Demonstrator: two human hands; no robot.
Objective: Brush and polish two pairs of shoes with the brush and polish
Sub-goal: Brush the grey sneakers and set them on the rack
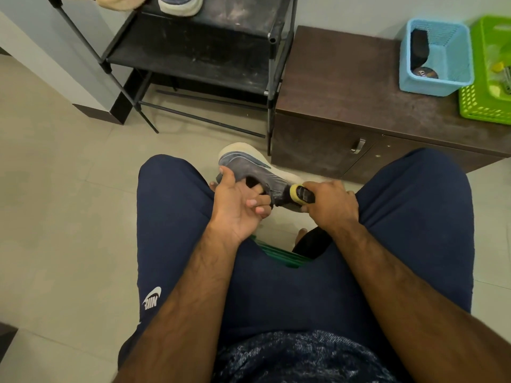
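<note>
A grey sneaker point(249, 167) with a pale sole hangs between my knees, toe pointing away to the upper left. My left hand point(237, 205) grips it at the opening, thumb on the upper and fingers curled inside. My right hand point(330, 205) holds a black polish applicator with a yellow sponge tip point(300, 193), and the sponge touches the shoe's heel side. A matching grey sneaker point(179, 5) stands on the black shoe rack point(193, 56). In the blue basket point(437, 56) lie a black brush point(419, 48) and a round polish tin point(424, 73).
A dark brown low cabinet point(345, 87) stands to the right of the rack and carries the blue basket and a green basket point(489, 76). Something green point(279, 254) and a dark object point(309, 241) lie on the tiled floor between my legs.
</note>
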